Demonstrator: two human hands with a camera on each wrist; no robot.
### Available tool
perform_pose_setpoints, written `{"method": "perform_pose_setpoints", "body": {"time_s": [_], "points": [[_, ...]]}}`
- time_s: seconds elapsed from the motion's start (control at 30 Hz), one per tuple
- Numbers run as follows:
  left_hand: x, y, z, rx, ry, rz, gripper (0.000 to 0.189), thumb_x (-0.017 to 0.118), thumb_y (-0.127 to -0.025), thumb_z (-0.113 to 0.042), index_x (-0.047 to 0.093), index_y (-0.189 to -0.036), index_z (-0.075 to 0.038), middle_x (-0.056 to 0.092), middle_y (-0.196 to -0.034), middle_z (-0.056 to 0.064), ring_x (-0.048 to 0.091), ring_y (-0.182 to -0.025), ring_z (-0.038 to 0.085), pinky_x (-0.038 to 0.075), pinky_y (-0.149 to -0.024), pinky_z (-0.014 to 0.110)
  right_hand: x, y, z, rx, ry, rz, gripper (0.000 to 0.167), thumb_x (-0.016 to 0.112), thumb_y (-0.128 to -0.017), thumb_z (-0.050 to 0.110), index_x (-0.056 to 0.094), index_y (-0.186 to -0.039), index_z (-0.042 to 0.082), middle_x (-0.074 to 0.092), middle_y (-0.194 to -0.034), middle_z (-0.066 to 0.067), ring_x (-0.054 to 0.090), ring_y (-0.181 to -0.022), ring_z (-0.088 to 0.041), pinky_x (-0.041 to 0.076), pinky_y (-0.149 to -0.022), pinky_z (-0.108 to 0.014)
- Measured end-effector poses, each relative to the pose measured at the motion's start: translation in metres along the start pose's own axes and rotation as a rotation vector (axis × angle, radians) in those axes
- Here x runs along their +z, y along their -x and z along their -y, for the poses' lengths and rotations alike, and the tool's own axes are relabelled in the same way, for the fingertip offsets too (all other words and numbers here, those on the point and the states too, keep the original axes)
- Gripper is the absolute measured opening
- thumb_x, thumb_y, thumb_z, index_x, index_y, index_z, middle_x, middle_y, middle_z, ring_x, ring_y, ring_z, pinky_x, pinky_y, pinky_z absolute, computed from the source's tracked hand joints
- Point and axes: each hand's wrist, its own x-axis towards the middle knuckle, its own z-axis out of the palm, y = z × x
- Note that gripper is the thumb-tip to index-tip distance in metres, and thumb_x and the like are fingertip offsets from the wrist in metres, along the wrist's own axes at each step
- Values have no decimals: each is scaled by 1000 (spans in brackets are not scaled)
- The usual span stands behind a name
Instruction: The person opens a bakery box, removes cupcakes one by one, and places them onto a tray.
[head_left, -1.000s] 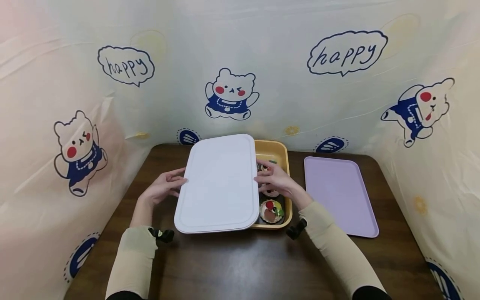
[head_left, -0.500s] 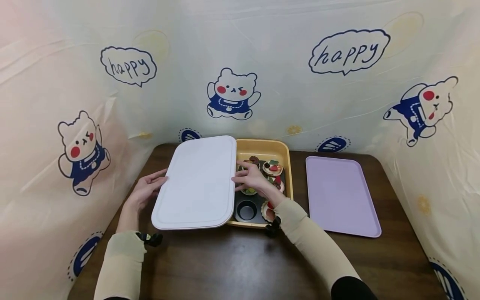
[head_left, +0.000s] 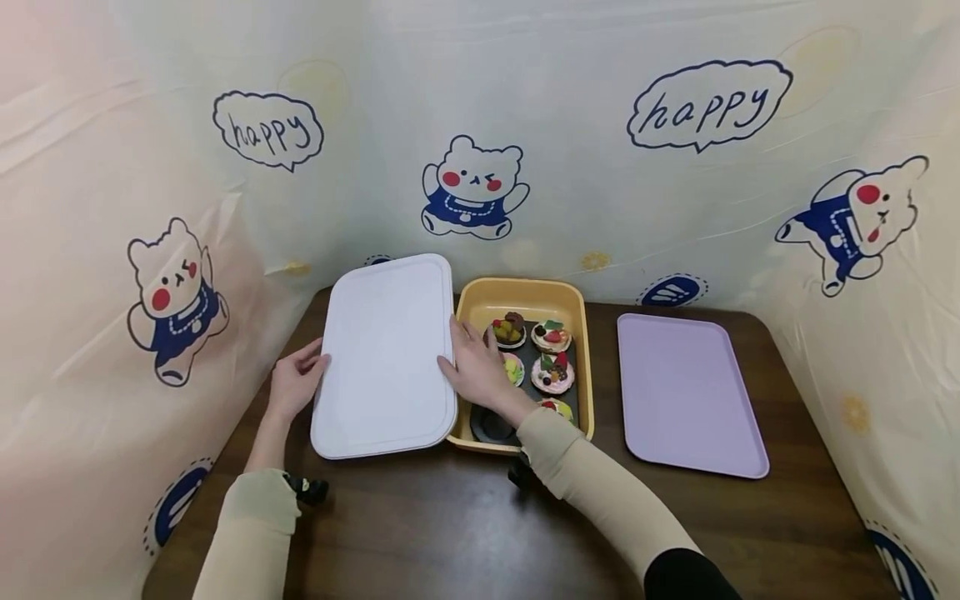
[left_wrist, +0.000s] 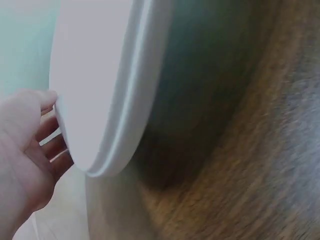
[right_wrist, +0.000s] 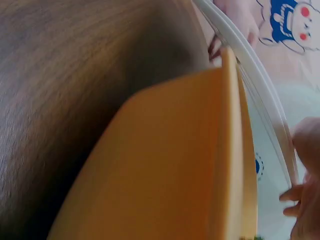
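**White lid held to the left of the yellow container; contents coming into view**

Nearest, the table [head_left: 450, 525] is extending in front of both hands' fingers. The left hand [head_left: 294, 385] is pinching the outer edge of the white lid [head_left: 386, 358], thumb pressing at the edge and fingers curling beneath it, the gap being only the lid's thickness. The right hand [head_left: 472, 367] is apparently gripping the opposite edge, its remaining fingers extending over the yellow container [head_left: 517, 298]. The lid is spanning both sets of fingers, held above the table; contact with the container's left rim cannot be determined.

Since the earlier views the lid has been travelling leftward, exposing, just right of the right fingers, a dark pan [head_left: 528, 357] holding tarts [head_left: 553, 379], one cup [head_left: 491, 427] standing empty. In my judgement the uncovering is nearing completion, with the lid's setting-down outstanding.

Farther right of those fingers, a purple tray [head_left: 693, 392] is lying flat; beyond, a printed sheet [head_left: 360, 192] is hanging.
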Motion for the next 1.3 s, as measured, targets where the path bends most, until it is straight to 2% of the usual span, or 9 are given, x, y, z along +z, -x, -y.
{"method": "perform_pose_setpoints", "body": {"time_s": [0.1, 0.2, 0.3, 0.47, 0.57, 0.73, 0.87, 1.1, 1.3], "points": [[6, 0, 2, 20, -45, -10, 55, 56, -115, -32, 50, -166, -14, 66, -149, 29, 65, -140, 45, 60, -109, 47, 6, -1, 10, 16, 178, 34, 73, 46, -117, 38, 18, -176, 5, 34, -179, -19, 24, -172, -36, 11, -137, -74], [9, 1, 5, 13, -43, -3, 54, 51, -116, -31, 45, -169, -18, 57, -161, 28, 52, -153, 48, 46, -122, 66, 13, -2, 21, 26, 306, 63, 71, 39, -118, 42, 17, -177, 10, 29, -181, -22, 18, -174, -37, 10, -138, -74], [10, 4, 9, -4, -40, -21, 50, 48, -117, -26, 49, -167, -20, 54, -164, 26, 55, -148, 45, 46, -120, 64, 20, -3, 31, 29, 375, 85, 71, 36, -118, 46, 18, -177, 13, 25, -181, -25, 12, -174, -37, 10, -138, -73], [11, 8, 23, -36, -57, -55, 49, 42, -118, -21, 51, -166, -22, 60, -157, 26, 56, -117, 37, 46, -96, 45, 30, -9, 41, 16, 410, 127, 74, 35, -116, 53, 18, -178, 15, 20, -182, -25, 6, -175, -37, 5, -139, -70], [16, 8, 32, -56, -65, -60, 49, 41, -119, -19, 51, -166, -21, 60, -156, 28, 56, -111, 37, 44, -92, 42, 37, -12, 38, 22, 424, 159, 74, 34, -116, 55, 19, -178, 17, 19, -183, -23, 3, -176, -35, 3, -139, -70], [24, 7, 41, -38, -86, -82, 45, 44, -117, -15, 58, -160, -14, 54, -163, 28, 61, -134, 46, 49, -113, 59, 43, -17, 32, 48, 389, 224, 72, 37, -116, 52, 23, -177, 17, 22, -182, -24, 5, -175, -37, 4, -139, -70], [28, 4, 41, 6, -97, -98, 43, 46, -117, -11, 61, -157, -9, 51, -166, 28, 46, -159, 46, 35, -133, 63, 43, -20, 32, 63, 380, 279, 70, 39, -116, 46, 27, -176, 13, 27, -180, -26, 4, -175, -41, 3, -138, -72], [32, 3, 35, 71, -149, -103, 42, 46, -115, -6, 61, -154, -3, 53, -162, 29, 43, -161, 45, 27, -138, 60, 43, -26, 34, 108, 420, 303, 70, 45, -114, 44, 32, -174, 12, 47, -173, -17, 5, -175, -40, 4, -138, -72], [33, 7, 41, 36, -209, -105, 43, 46, -114, -11, 62, -153, -4, 52, -162, 29, 43, -160, 47, 28, -136, 65, 48, -25, 39, 112, 422, 324, 69, 44, -113, 41, 32, -174, 12, 52, -170, -15, 7, -175, -39, 3, -138, -73]]}}
